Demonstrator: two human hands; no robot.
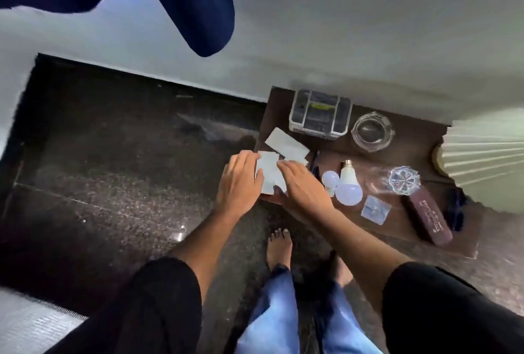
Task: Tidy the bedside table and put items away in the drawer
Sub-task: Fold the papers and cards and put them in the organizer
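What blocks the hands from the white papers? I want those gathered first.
Nothing visible does: the left hand and right hand already rest on the papers at the table's near-left corner.

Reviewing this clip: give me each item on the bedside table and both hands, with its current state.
Left hand: flat on papers.
Right hand: flat on papers.
Papers: loose, overlapping.
Plastic box: lid closed.
Glass jar: upright, apparently empty.
Two bulbs: lying down.
Brown case: closed, lying flat.
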